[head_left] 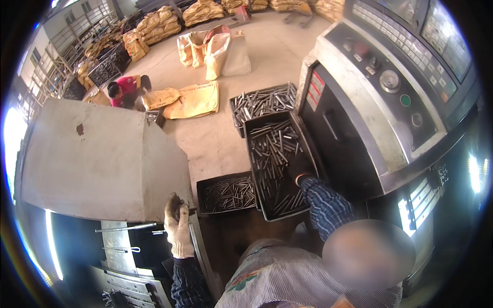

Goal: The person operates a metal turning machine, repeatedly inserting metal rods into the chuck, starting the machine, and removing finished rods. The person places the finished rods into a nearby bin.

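My left hand point(177, 220), in a knitted cream glove with grimy dark fingers, is beside the edge of a grey machine cover point(97, 159). Its fingers are curled closed; what they hold, if anything, I cannot make out. My right arm, in a dark blue striped sleeve, reaches into a long black bin point(312, 163) of short metal rods point(275, 146). Down among the shadows of that bin is my right hand point(299, 167), in a dark glove. Its fingers blend into the dark, so their grip is hidden.
Another bin point(199, 197) of smaller rods lies left of the long one, and a rod-filled bin point(232, 114) behind. A machine control panel point(380, 77) rises on the right. Farther off, a person in red point(123, 87) bends near yellow sacks point(192, 101); large bags point(218, 49) stand beyond.
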### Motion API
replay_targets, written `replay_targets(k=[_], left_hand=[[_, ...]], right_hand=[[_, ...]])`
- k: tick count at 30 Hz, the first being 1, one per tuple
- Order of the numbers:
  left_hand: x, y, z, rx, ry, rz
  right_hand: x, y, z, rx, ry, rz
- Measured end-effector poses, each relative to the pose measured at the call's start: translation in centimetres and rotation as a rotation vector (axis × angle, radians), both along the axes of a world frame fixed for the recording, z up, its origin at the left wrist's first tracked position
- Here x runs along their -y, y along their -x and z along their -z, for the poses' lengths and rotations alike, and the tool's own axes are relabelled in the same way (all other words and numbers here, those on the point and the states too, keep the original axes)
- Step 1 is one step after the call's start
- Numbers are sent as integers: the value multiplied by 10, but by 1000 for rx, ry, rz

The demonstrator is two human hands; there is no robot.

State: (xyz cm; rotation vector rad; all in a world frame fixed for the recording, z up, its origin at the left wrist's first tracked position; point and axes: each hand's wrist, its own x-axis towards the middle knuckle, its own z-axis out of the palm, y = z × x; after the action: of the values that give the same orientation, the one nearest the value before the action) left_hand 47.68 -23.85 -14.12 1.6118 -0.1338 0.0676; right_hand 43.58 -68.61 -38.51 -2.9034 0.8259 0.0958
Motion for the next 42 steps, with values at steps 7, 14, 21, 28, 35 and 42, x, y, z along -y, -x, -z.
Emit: replay_targets(k=[7, 14, 21, 28, 35, 42], left_hand=[[118, 25, -57, -27, -238, 219], [239, 57, -84, 184, -257, 504], [265, 98, -127, 368, -361, 568], [272, 136, -162, 581, -590, 675], [335, 178, -180, 822, -338, 1086], [450, 269, -168, 931, 38, 1489]], right_hand=[[18, 20, 30, 354, -104, -1], [2, 41, -45, 505, -365, 78], [-13, 2, 12, 620, -268, 364], [1, -22, 35, 151, -204, 25], [-8, 88, -43, 753, -738, -81], [24, 340, -221, 971, -894, 11]])
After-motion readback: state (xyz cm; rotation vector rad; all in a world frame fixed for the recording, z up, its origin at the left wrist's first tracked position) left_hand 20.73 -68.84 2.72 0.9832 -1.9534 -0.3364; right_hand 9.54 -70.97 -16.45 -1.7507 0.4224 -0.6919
